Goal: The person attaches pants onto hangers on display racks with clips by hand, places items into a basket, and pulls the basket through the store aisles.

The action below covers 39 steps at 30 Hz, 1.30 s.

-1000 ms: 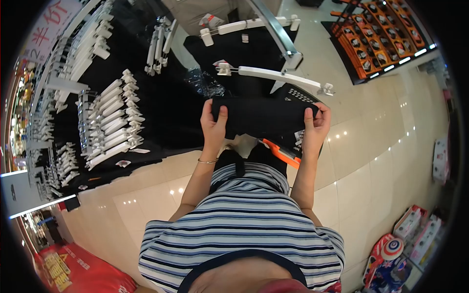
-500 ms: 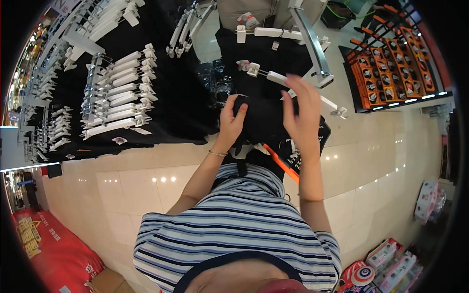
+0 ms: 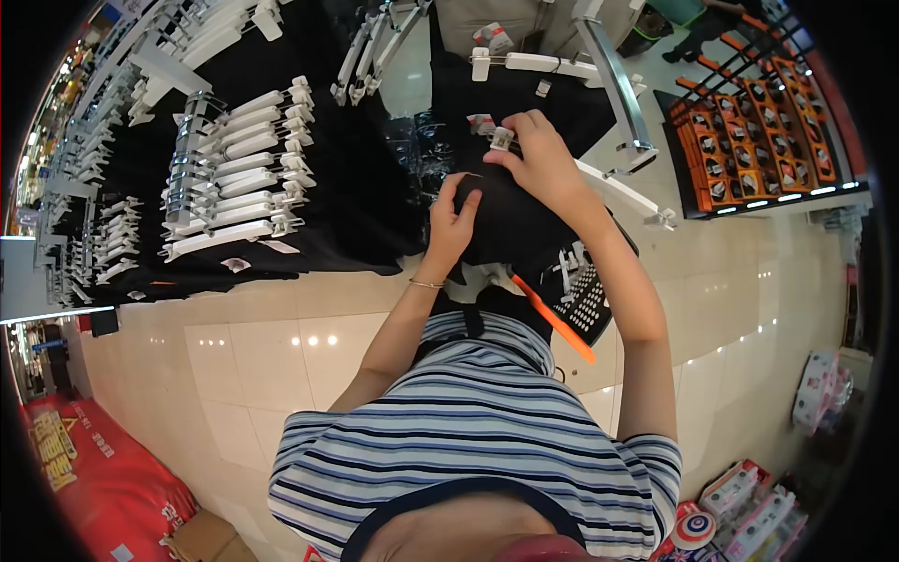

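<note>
My left hand [image 3: 454, 220] is closed on the edge of a black garment [image 3: 501, 220], thumb on top. My right hand [image 3: 546, 164] pinches the white clip [image 3: 501, 140] at one end of a clip hanger, just beyond the left hand. The hanger's white bar [image 3: 613, 187] runs out to the right from under my right hand, with its other clip [image 3: 662, 219] in plain view. A paper tag [image 3: 481, 124] lies beside the pinched clip. Black cloth spreads under both hands, so the garment's full outline cannot be told.
A chrome rail arm [image 3: 618, 94] slants down on the right, near another white hanger [image 3: 543, 64]. Several white clip hangers with black garments hang on a rack [image 3: 192, 150] at left. A black basket [image 3: 588, 304] with an orange handle [image 3: 557, 323] stands close below my right forearm.
My right hand has moved left from over the hanger bar and closed on its left clip. The left hand keeps its hold on the black garment. The basket shows more fully.
</note>
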Available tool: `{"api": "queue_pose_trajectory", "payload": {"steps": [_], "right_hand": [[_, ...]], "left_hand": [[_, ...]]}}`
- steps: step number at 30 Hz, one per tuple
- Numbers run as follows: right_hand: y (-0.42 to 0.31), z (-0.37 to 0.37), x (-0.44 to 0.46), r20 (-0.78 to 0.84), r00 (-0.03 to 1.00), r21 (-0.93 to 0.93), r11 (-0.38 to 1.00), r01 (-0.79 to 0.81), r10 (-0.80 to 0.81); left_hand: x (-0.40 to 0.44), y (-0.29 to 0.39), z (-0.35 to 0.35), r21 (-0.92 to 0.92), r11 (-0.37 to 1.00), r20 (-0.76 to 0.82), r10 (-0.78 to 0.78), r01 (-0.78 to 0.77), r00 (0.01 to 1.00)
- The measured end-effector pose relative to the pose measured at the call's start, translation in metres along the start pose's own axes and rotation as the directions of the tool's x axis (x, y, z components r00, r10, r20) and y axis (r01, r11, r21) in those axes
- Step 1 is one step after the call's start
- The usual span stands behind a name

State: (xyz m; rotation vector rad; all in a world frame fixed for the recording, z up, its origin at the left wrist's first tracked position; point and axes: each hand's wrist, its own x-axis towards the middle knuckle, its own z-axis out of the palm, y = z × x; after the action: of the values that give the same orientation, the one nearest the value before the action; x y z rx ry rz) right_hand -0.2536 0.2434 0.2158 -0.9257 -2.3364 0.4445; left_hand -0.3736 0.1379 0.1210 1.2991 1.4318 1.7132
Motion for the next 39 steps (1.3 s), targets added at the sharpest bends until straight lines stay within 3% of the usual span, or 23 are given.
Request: {"api": "queue_pose_trajectory", "payload": {"steps": [6,9,12,18,24,27,30,36,39], "right_hand": [[-0.003,0.006,-0.008,0.002,0.995,-0.117,0.989,0.095,-0.096],[-0.012,0.005,-0.009,-0.081,0.979,-0.044,0.982,0.182,-0.185],[-0.018,0.002,-0.007,-0.095,0.986,0.152,0.977,0.15,-0.137],[-0.021,0.001,-0.005,-0.066,0.997,0.306,0.95,0.056,-0.037],[-0.028,-0.004,-0.005,-0.026,1.0,0.332,0.943,0.025,-0.018],[-0.025,-0.002,-0.009,-0.007,1.0,0.295,0.955,0.015,-0.014],[-0.026,-0.002,-0.011,-0.036,0.999,0.3,0.953,0.042,-0.033],[-0.024,-0.006,-0.008,0.054,0.999,0.315,0.949,-0.008,-0.01],[-0.014,0.004,-0.015,0.01,1.0,0.109,0.994,0.014,-0.015]], "left_hand": [[0.0,-0.008,-0.003,0.048,0.999,-0.026,0.012,-0.01,1.0],[0.0,-0.013,-0.006,0.07,0.997,-0.032,0.019,-0.017,0.999],[-0.001,-0.014,-0.008,0.067,0.998,-0.047,0.005,-0.002,0.999],[0.0,-0.01,-0.014,0.104,0.994,-0.071,0.03,-0.023,0.997],[-0.001,0.002,-0.016,0.105,0.994,-0.049,0.0,0.005,0.999],[0.002,0.001,-0.017,0.138,0.99,-0.032,0.018,-0.014,0.999],[0.01,0.007,-0.012,0.06,0.993,-0.017,0.107,-0.106,0.994],[0.01,0.002,-0.011,-0.049,0.999,0.039,-0.014,0.016,0.999],[0.008,-0.004,-0.009,-0.038,0.999,0.069,-0.005,0.007,0.998]]}}
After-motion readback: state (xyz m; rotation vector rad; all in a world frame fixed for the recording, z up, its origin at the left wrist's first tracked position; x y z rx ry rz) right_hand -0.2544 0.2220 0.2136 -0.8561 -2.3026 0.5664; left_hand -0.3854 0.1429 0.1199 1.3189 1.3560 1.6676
